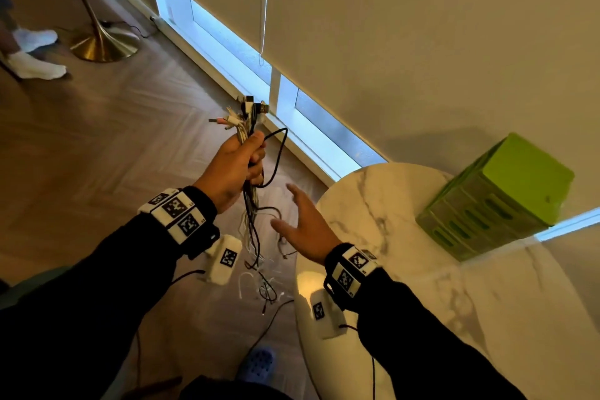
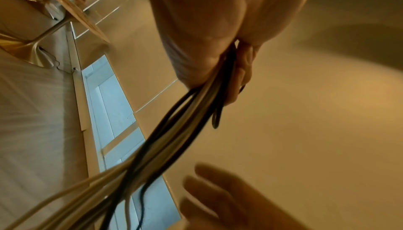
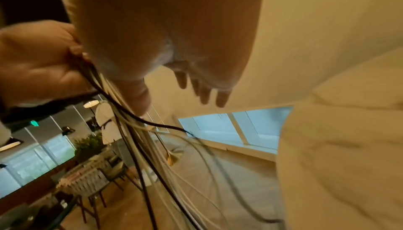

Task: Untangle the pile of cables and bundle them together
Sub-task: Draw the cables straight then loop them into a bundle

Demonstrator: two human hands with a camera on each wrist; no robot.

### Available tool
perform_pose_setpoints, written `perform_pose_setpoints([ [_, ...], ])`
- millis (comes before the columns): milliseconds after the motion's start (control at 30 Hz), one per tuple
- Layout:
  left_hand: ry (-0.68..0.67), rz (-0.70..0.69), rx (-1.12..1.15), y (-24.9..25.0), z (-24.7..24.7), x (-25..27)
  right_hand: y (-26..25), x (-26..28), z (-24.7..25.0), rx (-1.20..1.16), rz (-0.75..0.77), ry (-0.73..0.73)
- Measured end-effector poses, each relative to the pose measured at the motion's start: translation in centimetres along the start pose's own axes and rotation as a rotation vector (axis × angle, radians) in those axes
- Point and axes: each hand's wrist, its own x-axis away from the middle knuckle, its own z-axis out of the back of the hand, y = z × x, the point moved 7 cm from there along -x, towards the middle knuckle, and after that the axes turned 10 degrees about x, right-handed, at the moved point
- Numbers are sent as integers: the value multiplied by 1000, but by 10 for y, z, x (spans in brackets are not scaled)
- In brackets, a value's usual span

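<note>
Fingers (image 1: 258,153) of left hand (image 1: 232,169) grip cables (image 1: 250,204); right hand (image 1: 305,224) spread, empty.

Your head view was dim, warm-tinted. Cold daylight entered through window strip (image 1: 227,42) from 11 o'clock toward 4. Glare patch sat on marble table (image 1: 406,237) edge at 6 o'clock. Wide-angle bending showed at edges. Your wrist views were soft: right hand (image 2: 229,199) motion-blurred, cables (image 3: 139,147) smeared.

The cables (image 1: 251,204) hang from the left hand (image 1: 233,169) to the floor (image 1: 97,140); the right hand (image 1: 305,224) is beside them, the counter (image 1: 422,286) to its right.
</note>
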Motion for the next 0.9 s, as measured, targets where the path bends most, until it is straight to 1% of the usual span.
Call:
perform_pose_setpoints([
  [67, -41, 37, 39, -5, -10, 2, -20, -4, 4, -70, 38, -30],
  [133, -64, 43, 69, -6, -16, 1, -30, -7, 10, -136, 35, 40],
  [167, -73, 44, 76, -8, -18, 1, -29, -7, 13, -208, 14, 89],
  [233, -101, 56, 79, -9, -22, 1, -24, -8, 24, -424, -23, 153],
  [300, -137, 80, 36, -15, -27, 2, -21, -9, 39, -569, -2, 210],
  [367, -175, 87, -55, -21, -29, 2, -20, -11, 60, -680, 15, 275],
  [433, -198, 86, -101, -26, -29, 1, -20, -13, 78, -732, 18, 305],
  [500, -186, 90, -105, -30, -28, -2, -22, -13, 90, -695, -3, 334],
  [567, -137, 87, -118, -31, -23, -6, -24, -7, 98, -620, -32, 367],
  [600, -102, 76, -120, -29, -19, -9, -25, -3, 100, -583, -10, 380],
  [667, -47, 48, -99, -24, -11, -15, -27, 6, 99, -449, 107, 382],
  [700, -31, 39, -83, -21, -8, -18, -25, 9, 94, -334, 167, 329],
  [733, -23, 36, -64, -18, -6, -21, -20, 10, 86, -214, 190, 232],
  [800, -37, 44, -24, -12, -4, -24, -8, 15, 61, -27, 146, -19],
  [833, -69, 61, -12, -10, -6, -24, -2, 17, 51, 41, 104, -97],
  [867, -112, 87, -9, -10, -9, -23, 1, 17, 47, 84, 70, -104],
  [900, -164, 119, -8, -10, -13, -20, 1, 15, 49, 96, 53, -47],
])
